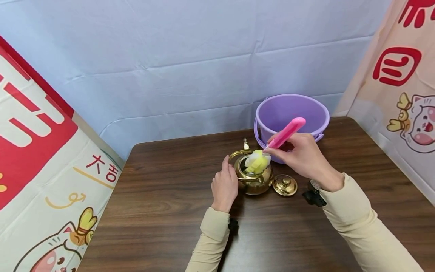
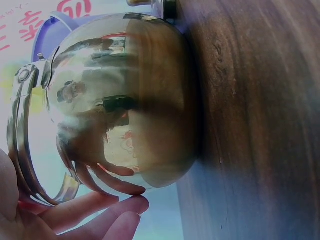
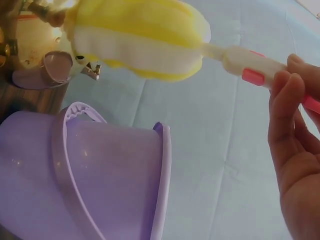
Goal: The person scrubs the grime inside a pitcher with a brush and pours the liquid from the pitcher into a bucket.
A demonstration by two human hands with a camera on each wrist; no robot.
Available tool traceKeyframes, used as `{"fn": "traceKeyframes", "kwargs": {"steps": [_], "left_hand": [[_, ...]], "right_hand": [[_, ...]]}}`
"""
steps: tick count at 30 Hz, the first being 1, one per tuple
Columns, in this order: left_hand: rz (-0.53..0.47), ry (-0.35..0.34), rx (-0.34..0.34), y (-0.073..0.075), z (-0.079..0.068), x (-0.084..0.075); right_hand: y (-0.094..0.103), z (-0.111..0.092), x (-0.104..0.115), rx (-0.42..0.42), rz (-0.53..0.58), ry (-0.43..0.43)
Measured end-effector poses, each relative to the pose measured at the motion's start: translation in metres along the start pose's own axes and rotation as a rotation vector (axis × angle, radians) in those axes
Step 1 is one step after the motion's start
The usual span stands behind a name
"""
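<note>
A gold metal teapot (image 1: 255, 186) stands on the table without its lid, and its handle (image 2: 22, 125) is swung toward the left hand (image 1: 225, 188). That hand holds the teapot by the handle, with fingertips (image 2: 137, 204) against the shiny body. Between thumb and fingers, the right hand (image 1: 304, 156) pinches the pink handle of a bottle brush (image 1: 287, 133). The yellow and white sponge head (image 3: 140, 40) is at the teapot's open mouth in the head view; its far end is hidden in the right wrist view. The gold lid (image 1: 284, 185) lies just right of the teapot.
A purple bucket (image 1: 268, 109) stands behind the teapot and right hand, near the back edge of the brown wooden table (image 1: 163, 196). Pale blue cloth (image 1: 190, 68) hangs behind, with printed cloths at both sides.
</note>
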State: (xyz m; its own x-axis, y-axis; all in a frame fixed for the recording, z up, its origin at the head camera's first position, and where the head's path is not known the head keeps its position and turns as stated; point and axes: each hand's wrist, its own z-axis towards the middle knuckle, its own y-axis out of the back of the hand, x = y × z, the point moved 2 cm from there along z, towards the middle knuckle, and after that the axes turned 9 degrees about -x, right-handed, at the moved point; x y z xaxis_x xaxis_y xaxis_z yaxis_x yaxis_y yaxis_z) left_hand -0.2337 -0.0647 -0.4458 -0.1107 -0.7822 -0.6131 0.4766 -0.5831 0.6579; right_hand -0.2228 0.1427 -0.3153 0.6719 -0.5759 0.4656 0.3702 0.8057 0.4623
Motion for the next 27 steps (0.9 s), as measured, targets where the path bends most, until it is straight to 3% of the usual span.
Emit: {"fn": "traceKeyframes", "kwargs": {"steps": [6,10,13,16,20,23,27], "left_hand": [[-0.007,-0.002,-0.002,-0.001,0.0,0.0],[-0.013,0.006,0.011,-0.001,0.0,0.0],[-0.013,0.01,0.014,-0.001,0.0,0.001],[-0.015,0.01,0.014,-0.002,0.0,0.001],[-0.019,0.018,0.024,-0.002,-0.001,0.002],[-0.013,0.02,0.023,-0.003,-0.002,0.002],[-0.014,0.017,0.013,-0.002,-0.002,0.001]], "right_hand": [[0.012,-0.006,-0.001,0.104,0.115,0.074],[0.021,-0.01,0.001,0.187,0.1,0.185],[0.027,-0.014,0.003,0.196,0.074,0.266],[0.033,-0.018,0.006,0.147,0.091,0.345],[0.044,-0.022,0.015,0.01,0.13,0.437],[0.054,-0.026,0.025,-0.065,0.183,0.445],[0.067,-0.032,0.035,-0.097,0.242,0.403]]}}
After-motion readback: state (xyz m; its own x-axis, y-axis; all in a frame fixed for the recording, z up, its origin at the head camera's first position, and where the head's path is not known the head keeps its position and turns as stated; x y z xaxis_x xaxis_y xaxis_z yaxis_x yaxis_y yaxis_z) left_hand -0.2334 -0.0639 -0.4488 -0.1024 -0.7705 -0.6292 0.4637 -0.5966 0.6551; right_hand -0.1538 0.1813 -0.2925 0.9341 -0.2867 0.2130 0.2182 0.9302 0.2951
